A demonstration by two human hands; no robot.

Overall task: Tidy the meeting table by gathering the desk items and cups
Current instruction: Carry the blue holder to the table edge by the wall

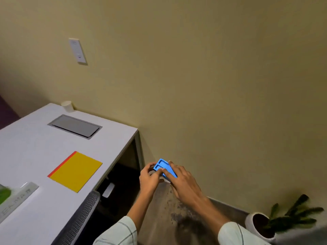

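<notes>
While both hands meet at lower centre of the frame, off the table's right edge, the left hand (148, 177) and right hand (180, 179) curl their fingers around a blue tray-like item (161, 165). On the white table (35, 144) at left lie a yellow notebook (76, 171) and a ruler (16, 200), with a paper cup (67, 105) at its far corner.

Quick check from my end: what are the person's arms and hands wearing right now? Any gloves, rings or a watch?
Both hands, left and right, are bare: no gloves, and no rings or watch visible. Each forearm ends in a pale, light sleeve crossed by thin dark check lines, pushed up well short of the wrist.
</notes>
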